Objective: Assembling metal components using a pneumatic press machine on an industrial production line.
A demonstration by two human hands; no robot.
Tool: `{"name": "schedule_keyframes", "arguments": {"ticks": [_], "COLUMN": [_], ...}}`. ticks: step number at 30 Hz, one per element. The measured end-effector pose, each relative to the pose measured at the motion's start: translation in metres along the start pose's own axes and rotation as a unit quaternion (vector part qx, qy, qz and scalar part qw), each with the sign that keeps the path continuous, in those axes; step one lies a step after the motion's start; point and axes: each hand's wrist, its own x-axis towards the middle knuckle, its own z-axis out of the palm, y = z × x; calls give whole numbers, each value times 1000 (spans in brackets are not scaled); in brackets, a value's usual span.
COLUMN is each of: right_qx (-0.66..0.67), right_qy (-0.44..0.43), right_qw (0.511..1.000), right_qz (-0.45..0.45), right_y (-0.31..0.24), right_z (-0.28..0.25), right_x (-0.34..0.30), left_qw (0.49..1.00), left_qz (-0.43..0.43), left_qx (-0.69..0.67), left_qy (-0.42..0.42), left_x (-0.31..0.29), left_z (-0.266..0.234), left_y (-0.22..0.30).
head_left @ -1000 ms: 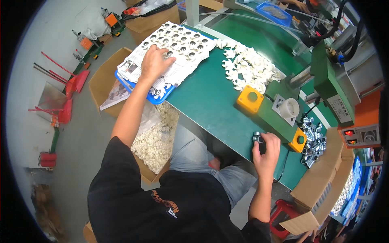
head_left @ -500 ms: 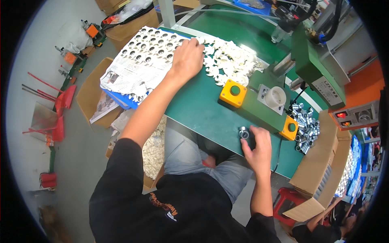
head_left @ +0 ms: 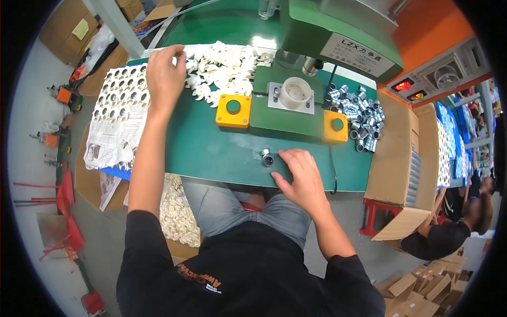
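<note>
My left hand (head_left: pixel 163 79) is over the left edge of a heap of white plastic parts (head_left: pixel 224 71), thumb and fingers apart, with nothing visible in them. Beside it, rows of white parts with dark round centres (head_left: pixel 121 90) lie on newspaper (head_left: pixel 113 140) over a blue tray. My right hand (head_left: pixel 302 177) rests near the table's front edge, fingers spread. Just left of its fingertips, apart from them, sit small shiny metal sleeves (head_left: pixel 268 157). Beyond stands a green press (head_left: pixel 285 122) with a white round cup (head_left: pixel 296 93) on a metal plate.
Yellow button boxes (head_left: pixel 233 112) flank the press base. Loose metal sleeves (head_left: pixel 362 116) are heaped to its right, beside an open cardboard box (head_left: pixel 393 158). An orange control unit (head_left: pixel 428 47) overhangs the right side. More white parts (head_left: pixel 179 216) fill a box below. Another person (head_left: pixel 438 238) is at far right.
My view has swung to the right. My left hand has left the rows of parts for the edge of the white heap. My right hand stays beside the metal sleeves.
</note>
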Motion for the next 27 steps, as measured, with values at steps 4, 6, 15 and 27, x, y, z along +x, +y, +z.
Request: {"name": "schedule_keyframes", "arguments": {"ticks": [4,6,15,27], "right_qx": [-4,3,-5,-17], "right_qy": [14,19,49,119], "right_qw": [1000,1000,998,992], "right_qz": [4,-2,32,34], "right_y": [2,0,3,15], "right_z": [2,6,-10,-33], "right_x": [-7,-6,-28,-22], "left_qw": [965,939,927,905], "left_qz": [156,215,274,340], "left_qx": [-209,-267,-243,-213], "left_qy": [7,1,-85,-141], "left_x": [-22,-27,-30,-31], "left_z": [-10,-1,9,-10], "left_y": [106,142,165,164]}}
